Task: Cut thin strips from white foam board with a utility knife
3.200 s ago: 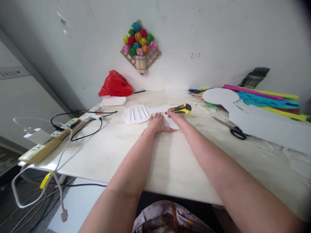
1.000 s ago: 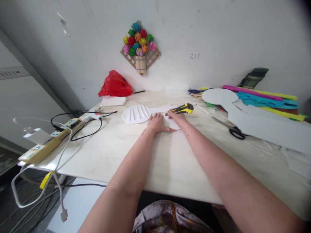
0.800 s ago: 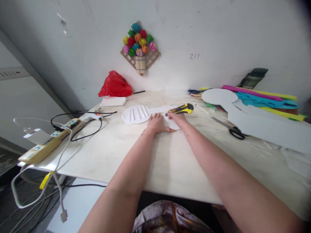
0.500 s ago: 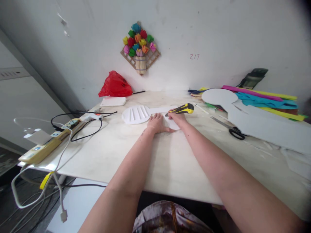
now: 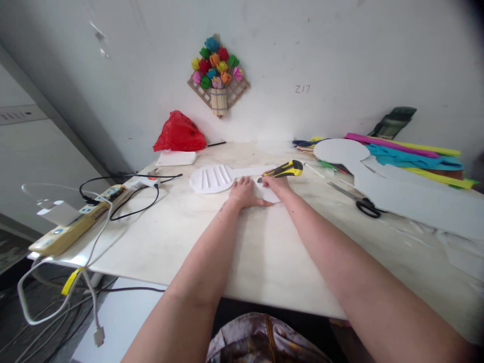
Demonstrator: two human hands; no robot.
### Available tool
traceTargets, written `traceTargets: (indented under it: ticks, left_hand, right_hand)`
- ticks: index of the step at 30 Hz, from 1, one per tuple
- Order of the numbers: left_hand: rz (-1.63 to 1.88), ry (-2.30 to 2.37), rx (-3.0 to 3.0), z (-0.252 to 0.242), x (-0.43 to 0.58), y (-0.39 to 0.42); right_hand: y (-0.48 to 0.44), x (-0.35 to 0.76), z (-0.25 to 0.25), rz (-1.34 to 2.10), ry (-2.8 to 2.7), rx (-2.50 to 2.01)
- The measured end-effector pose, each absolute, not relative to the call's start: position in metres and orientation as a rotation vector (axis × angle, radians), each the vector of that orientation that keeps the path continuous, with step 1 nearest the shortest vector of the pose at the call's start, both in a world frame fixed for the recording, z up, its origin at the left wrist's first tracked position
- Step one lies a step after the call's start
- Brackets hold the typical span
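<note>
My left hand (image 5: 244, 192) lies flat with fingers spread, pressing a small white sheet (image 5: 269, 193) onto the table. Gripped in my right hand (image 5: 275, 184) is a yellow and black utility knife (image 5: 284, 169), its tip angled down to the left onto that sheet. Just beyond both hands lies a white paddle-shaped cutout (image 5: 247, 171). Its rounded end (image 5: 210, 179), left of my left hand, carries several raised slanted strips. My fingers partly cover the small sheet, and the blade's contact point is too small to make out.
Scissors (image 5: 357, 199) lie right of my right hand, beside a large white cut sheet (image 5: 416, 196) and coloured paper (image 5: 412, 156). A power strip (image 5: 75, 227) with cables runs along the left edge. A red plastic bag (image 5: 179, 132) and white box (image 5: 176, 158) stand at the back left.
Almost nothing differs. The utility knife's handle end has shifted very slightly up and right; my left hand stays in place on the sheet.
</note>
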State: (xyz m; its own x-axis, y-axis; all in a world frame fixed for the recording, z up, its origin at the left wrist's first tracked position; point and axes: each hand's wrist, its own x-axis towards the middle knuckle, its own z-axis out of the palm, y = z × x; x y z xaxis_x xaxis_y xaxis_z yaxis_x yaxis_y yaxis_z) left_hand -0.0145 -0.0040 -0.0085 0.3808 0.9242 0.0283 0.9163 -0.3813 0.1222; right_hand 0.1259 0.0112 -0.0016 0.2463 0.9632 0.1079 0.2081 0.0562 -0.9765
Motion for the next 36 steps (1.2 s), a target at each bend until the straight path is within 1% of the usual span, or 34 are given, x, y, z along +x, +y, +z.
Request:
traceTargets:
  ticks: [9,16,24,30,36]
  left_hand:
    - [0.145,1.709,2.534,-0.006,-0.013,-0.007]
    - [0.179,1.69,2.516,-0.006,-0.015,-0.005]
    - [0.229,1.662,2.483,-0.005,-0.017,-0.005]
    - [0.195,1.65,2.493,-0.004,-0.017,-0.006]
    - [0.151,1.654,2.499,-0.002,-0.016,-0.007]
  right_hand:
    - [0.008,0.125,0.0,0.875,-1.17,-1.397]
    - [0.014,0.128,-0.004,0.876,-1.166,-1.446]
    - [0.023,0.132,-0.013,0.86,-1.146,-1.405]
    - [0.032,0.135,-0.023,0.822,-1.183,-1.446]
    - [0.031,0.135,-0.02,0.779,-1.215,-1.541]
